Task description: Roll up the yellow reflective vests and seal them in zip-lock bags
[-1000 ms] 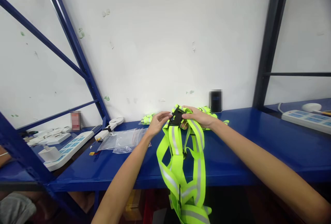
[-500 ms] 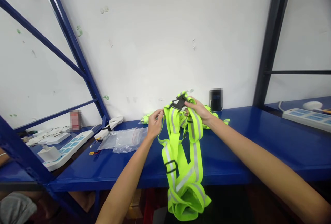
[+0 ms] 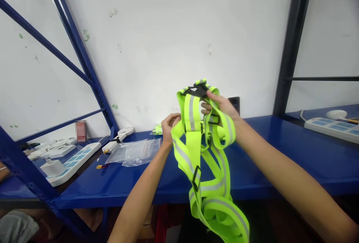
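Note:
A neon-yellow reflective vest (image 3: 193,145) made of straps with silver stripes hangs in front of me, its lower loops dangling past the table's front edge. My right hand (image 3: 223,109) grips its top, the thumb against a black side-release buckle (image 3: 199,91) and the fingers behind the straps. The buckle appears fastened. On the other side, my left hand (image 3: 170,127) is closed at the edge of a strap, with its fingertips partly hidden. A black slide adjuster (image 3: 196,178) sits on a lower strap. More yellow strapping (image 3: 157,130) lies on the table behind.
On the blue table (image 3: 269,153), clear plastic bags (image 3: 136,152) and a small white fan (image 3: 125,133) lie to the left. Power strips (image 3: 74,163) stand at the left and far right. Blue posts frame the bench; a dark box (image 3: 235,104) stands by the wall.
My right hand has lifted the vest's top and buckle upward and slightly right. The lower straps have swung right. My left hand has moved slightly up, now partly behind a strap.

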Demonstrator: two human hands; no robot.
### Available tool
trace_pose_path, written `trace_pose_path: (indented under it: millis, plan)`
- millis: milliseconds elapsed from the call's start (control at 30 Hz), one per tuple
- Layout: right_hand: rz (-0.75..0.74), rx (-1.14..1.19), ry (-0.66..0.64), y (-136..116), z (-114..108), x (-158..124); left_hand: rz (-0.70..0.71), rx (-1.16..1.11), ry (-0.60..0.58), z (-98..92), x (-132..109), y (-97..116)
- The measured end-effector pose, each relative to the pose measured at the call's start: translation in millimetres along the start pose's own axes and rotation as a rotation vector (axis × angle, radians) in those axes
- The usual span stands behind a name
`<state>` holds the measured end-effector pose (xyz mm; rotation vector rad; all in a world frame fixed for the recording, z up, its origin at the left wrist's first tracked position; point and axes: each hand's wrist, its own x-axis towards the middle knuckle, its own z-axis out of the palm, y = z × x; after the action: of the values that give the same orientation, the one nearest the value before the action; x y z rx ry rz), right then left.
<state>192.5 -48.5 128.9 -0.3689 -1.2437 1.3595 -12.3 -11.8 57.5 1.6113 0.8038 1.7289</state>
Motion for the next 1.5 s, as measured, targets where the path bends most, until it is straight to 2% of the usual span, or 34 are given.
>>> trace_pose_path:
  millis: [67, 167, 267, 333, 400, 500, 633, 700, 800, 867, 967, 1067, 1167, 1267, 1333, 1400, 1500]
  plan:
    - [0.043, 0.010, 0.037, 21, -8, 6, -0.020, -0.108, 0.035, -6.7, 9, -13]
    - [0.138, 0.000, 0.033, 55, -26, 11, -0.147, -0.164, -0.042, -19.1, 14, -27]
    - [0.180, 0.051, 0.000, 79, -40, 11, -0.223, -0.039, -0.264, -29.5, 5, -33]
    - [0.205, 0.097, -0.030, 85, -44, 8, -0.255, 0.036, -0.440, -34.0, -1, -34]
    - [0.227, 0.143, -0.050, 83, -45, 5, -0.303, 0.052, -0.546, -38.1, 0, -30]
    - [0.262, 0.173, -0.039, 74, -46, 2, -0.340, 0.026, -0.557, -46.4, 13, -19]
    - [0.261, 0.156, 0.056, 69, -45, 3, -0.193, 0.196, -0.511, -52.4, 30, -2]
    - [0.258, 0.136, 0.078, 71, -43, 4, -0.159, 0.171, -0.520, -45.1, 27, 1]
    - [0.205, 0.077, 0.090, 82, -38, 4, -0.296, -0.079, -0.594, -21.6, 8, -8]
    - [0.152, -0.048, 0.120, 91, -38, 3, -0.414, -0.170, -0.526, -4.7, -5, -21]
    - [0.053, -0.356, 0.162, 102, -44, 3, -0.459, -0.233, -0.303, 9.4, -17, -40]
    - [0.041, -0.431, 0.142, 102, -51, 3, -0.526, -0.275, -0.143, 4.6, -18, -51]
    - [0.189, -0.301, 0.070, 95, -54, 4, -0.594, -0.300, -0.011, -8.8, -17, -55]
    - [0.331, -0.270, -0.116, 89, -56, 2, -0.624, -0.279, 0.017, -16.4, -18, -58]
    - [0.405, -0.278, -0.217, 87, -59, -1, -0.594, -0.254, 0.003, -16.5, -19, -60]
    - [0.439, -0.310, -0.244, 89, -61, -2, -0.536, -0.248, -0.012, -15.2, -20, -62]
    - [0.425, -0.378, -0.198, 94, -65, -2, -0.480, -0.272, -0.051, -15.2, -20, -63]
